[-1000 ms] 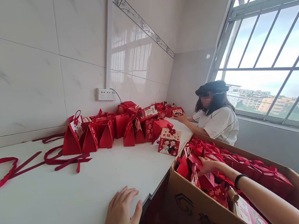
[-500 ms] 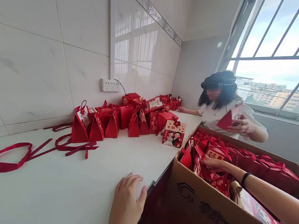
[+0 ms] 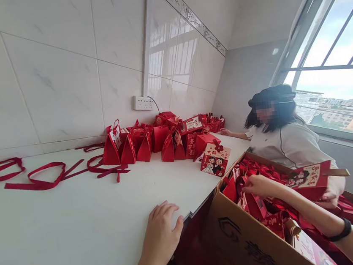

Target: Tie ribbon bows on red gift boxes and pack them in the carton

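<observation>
My left hand (image 3: 164, 223) lies flat with fingers spread on the white tabletop (image 3: 79, 228), near its edge, holding nothing. My right hand (image 3: 262, 185) reaches into a cardboard box (image 3: 239, 236) packed with red gift boxes. Its fingers are pinched at the top of one red gift box (image 3: 255, 205), whose lower part sits among the others; the fingertips are partly hidden. Beside the cardboard box, on the table corner, stands a gift box printed with a cartoon couple (image 3: 215, 160).
Several red gift boxes (image 3: 143, 147) stand along the tiled wall, with loose red ribbons (image 3: 46, 181) to their left. A power strip (image 3: 143, 103) is on the wall. Across the box a co-worker (image 3: 292, 144) in a cap holds a red gift box (image 3: 311, 180).
The view has turned left. The co-worker's gift box has come lower, over the cardboard box. My right hand has lifted slightly inside the box; my left hand stays on the table.
</observation>
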`<state>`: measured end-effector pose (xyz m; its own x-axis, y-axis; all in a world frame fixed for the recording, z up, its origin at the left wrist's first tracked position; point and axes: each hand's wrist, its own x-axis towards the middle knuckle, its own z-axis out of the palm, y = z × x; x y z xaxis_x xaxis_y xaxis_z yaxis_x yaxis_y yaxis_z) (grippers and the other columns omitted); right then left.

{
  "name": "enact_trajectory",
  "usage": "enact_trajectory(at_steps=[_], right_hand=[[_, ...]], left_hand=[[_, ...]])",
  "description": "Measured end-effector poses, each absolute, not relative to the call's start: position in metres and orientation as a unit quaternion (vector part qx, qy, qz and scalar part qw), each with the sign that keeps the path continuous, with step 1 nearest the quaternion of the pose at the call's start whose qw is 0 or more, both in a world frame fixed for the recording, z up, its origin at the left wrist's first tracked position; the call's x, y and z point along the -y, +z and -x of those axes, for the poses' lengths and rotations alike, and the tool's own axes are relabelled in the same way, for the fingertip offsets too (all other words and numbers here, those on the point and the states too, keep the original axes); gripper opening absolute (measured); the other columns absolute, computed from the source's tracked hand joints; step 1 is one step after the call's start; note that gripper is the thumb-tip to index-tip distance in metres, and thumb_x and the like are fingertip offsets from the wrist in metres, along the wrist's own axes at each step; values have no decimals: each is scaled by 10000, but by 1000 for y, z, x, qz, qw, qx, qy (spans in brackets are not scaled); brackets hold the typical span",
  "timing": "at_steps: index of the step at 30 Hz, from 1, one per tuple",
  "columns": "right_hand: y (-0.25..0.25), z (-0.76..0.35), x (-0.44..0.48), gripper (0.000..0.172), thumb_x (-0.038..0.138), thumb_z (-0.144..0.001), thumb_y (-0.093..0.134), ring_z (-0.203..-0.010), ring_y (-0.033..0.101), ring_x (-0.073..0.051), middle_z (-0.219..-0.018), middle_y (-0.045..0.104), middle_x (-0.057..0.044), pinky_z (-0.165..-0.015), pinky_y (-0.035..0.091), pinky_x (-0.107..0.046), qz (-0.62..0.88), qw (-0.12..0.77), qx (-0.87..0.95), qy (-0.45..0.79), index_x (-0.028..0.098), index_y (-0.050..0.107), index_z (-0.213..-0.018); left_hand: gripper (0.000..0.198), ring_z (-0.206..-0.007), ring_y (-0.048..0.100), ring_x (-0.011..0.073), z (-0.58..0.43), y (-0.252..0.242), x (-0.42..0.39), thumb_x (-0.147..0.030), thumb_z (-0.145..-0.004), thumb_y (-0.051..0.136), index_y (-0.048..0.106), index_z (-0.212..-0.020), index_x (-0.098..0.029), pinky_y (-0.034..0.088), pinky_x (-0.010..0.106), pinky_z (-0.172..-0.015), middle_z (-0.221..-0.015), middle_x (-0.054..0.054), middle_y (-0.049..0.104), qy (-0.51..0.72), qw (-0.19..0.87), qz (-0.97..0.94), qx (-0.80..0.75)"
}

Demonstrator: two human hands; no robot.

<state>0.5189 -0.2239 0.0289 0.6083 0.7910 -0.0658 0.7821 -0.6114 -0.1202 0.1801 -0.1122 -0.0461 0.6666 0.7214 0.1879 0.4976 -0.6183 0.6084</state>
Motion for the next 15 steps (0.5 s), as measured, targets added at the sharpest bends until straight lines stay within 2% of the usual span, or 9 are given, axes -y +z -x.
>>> enact_trajectory(at_steps=[2, 4, 6, 8, 11, 13, 15], right_hand=[[52, -514, 203, 159, 236, -788, 533, -803, 650, -256, -770, 676, -102, -703, 463, -318, 886, 34, 462, -17, 158, 670, -765], [70, -513, 178, 312, 216, -824, 485, -1039, 592, -288, -1061, 645, -173, -849, 433, -344, 877, 31, 473, -80, 111, 615, -1087], [81, -515, 153, 423, 197, -838, 476, -1191, 496, -287, -1248, 546, -210, -934, 387, -329, 864, 29, 489, -119, 75, 509, -1241], [84, -517, 132, 401, 175, -831, 489, -1197, 491, -273, -1255, 546, -202, -929, 387, -304, 854, 21, 504, -131, 77, 522, -1219], [80, -518, 116, 253, 152, -808, 501, -983, 614, -252, -1031, 664, -154, -785, 440, -284, 850, 7, 511, -127, 115, 617, -1030], [77, -514, 116, 185, 145, -805, 491, -845, 643, -233, -905, 689, -125, -688, 439, -270, 845, 4, 519, -126, 132, 635, -920], [74, -507, 121, 164, 148, -818, 473, -798, 643, -219, -874, 691, -109, -649, 426, -259, 833, 7, 537, -132, 146, 631, -865]], left_hand=[[344, -1274, 444, 238, -180, -45, 112, -290, -896, 385, 604, -1136, -176, 338, 473, -1103, -1240, 46, 601, 208, 270, -873, -349], [343, -1281, 436, 236, -181, -44, 112, -290, -898, 385, 601, -1140, -177, 331, 467, -1107, -1240, 44, 602, 204, 276, -872, -350], [337, -1281, 438, 234, -180, -42, 112, -285, -897, 390, 603, -1136, -180, 335, 459, -1103, -1234, 43, 607, 205, 280, -869, -353], [333, -1272, 448, 230, -179, -41, 113, -277, -896, 392, 606, -1131, -178, 336, 450, -1103, -1229, 43, 610, 211, 283, -866, -353], [333, -1257, 464, 224, -178, -40, 114, -269, -897, 384, 612, -1122, -174, 315, 450, -1116, -1218, 47, 616, 219, 291, -862, -352], [335, -1257, 464, 225, -177, -40, 115, -275, -896, 384, 614, -1119, -175, 302, 459, -1122, -1217, 50, 616, 220, 300, -859, -352], [338, -1262, 457, 226, -177, -41, 115, -274, -892, 388, 611, -1126, -173, 291, 465, -1127, -1224, 56, 611, 219, 307, -857, -351]])
